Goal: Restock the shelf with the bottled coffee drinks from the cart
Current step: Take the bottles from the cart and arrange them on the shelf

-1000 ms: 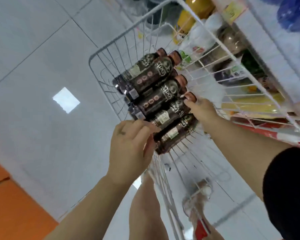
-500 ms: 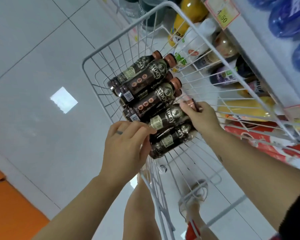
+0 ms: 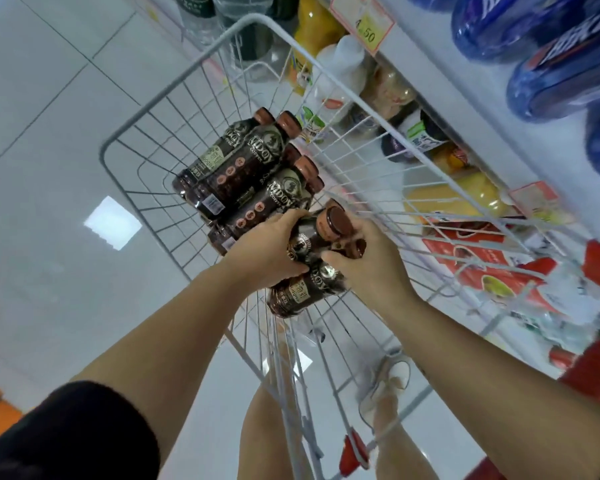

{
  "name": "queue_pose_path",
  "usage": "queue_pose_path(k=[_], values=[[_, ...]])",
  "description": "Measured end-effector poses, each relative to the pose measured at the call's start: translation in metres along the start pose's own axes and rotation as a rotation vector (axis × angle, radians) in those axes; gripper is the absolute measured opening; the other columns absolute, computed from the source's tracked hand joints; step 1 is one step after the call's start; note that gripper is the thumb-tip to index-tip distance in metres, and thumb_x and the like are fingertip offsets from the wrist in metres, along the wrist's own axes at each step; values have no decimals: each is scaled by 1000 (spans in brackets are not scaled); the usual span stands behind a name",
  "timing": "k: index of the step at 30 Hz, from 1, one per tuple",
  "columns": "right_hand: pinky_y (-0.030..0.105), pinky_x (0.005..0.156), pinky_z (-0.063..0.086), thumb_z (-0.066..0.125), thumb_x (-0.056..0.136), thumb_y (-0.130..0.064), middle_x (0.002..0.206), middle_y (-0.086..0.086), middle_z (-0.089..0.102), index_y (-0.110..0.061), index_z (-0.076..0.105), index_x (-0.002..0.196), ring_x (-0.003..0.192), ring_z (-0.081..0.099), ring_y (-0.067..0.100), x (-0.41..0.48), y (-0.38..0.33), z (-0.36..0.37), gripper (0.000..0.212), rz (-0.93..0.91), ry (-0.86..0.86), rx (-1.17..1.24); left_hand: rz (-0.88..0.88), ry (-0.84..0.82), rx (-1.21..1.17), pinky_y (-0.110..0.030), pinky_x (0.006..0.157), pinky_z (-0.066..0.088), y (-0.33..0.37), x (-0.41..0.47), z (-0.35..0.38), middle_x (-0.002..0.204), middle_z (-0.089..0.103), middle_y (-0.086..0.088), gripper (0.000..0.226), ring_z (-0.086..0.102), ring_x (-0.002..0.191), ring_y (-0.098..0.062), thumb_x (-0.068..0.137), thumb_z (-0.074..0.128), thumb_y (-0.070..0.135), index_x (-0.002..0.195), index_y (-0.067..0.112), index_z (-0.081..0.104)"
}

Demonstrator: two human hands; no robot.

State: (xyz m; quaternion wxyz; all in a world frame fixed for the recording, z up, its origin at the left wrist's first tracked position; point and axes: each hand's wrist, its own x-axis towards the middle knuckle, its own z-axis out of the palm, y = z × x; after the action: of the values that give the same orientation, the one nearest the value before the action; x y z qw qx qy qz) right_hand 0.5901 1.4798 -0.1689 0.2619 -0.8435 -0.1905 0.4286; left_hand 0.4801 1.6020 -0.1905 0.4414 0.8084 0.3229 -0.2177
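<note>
Above white floor tiles (image 3: 49, 150) beside the shelf (image 3: 482, 105), left hand (image 3: 267, 247) and right hand (image 3: 371, 268) tight around coffee bottles (image 3: 309, 237).

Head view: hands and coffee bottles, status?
Left hand grips one coffee bottle. Right hand grips second bottle by neck. Both inside cart; wire wall before shelf.
</note>
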Motion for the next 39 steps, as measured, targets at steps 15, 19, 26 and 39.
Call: queue_pose_path(k=[15,19,26,39], values=[[-4,78,35,81,65,-5,91,-27,58,-29,60,101,84,53,-23,-100,-74,-111,47,-324,57,-27,159,390,-271,-21,92,38,98,-100,-81,118,57,11,85,54,107,-6,67,82,37,139,25,39],[12,87,47,81,66,-7,98,-27,63,-43,54,97,96,59,-10,-163,-108,-178,55,-436,158,23,291,434,-280,-17,90,43,160,-150,-115,113,59,14,82,57,103,-4,64,83,40,135,31,42],[21,91,48,82,66,-5,103,-20,69,-43,58,100,102,63,1,-290,-126,-274,56,-610,496,241,508,429,-187,-7,78,36,281,-246,-136,100,50,33,82,51,98,4,58,78,54,131,41,42],[20,87,48,75,66,-3,108,-7,70,-28,62,103,103,64,10,-455,-66,-436,46,-939,868,535,942,488,-126,-9,88,43,502,-335,-60,115,51,37,80,49,107,14,54,74,68,122,57,35]])
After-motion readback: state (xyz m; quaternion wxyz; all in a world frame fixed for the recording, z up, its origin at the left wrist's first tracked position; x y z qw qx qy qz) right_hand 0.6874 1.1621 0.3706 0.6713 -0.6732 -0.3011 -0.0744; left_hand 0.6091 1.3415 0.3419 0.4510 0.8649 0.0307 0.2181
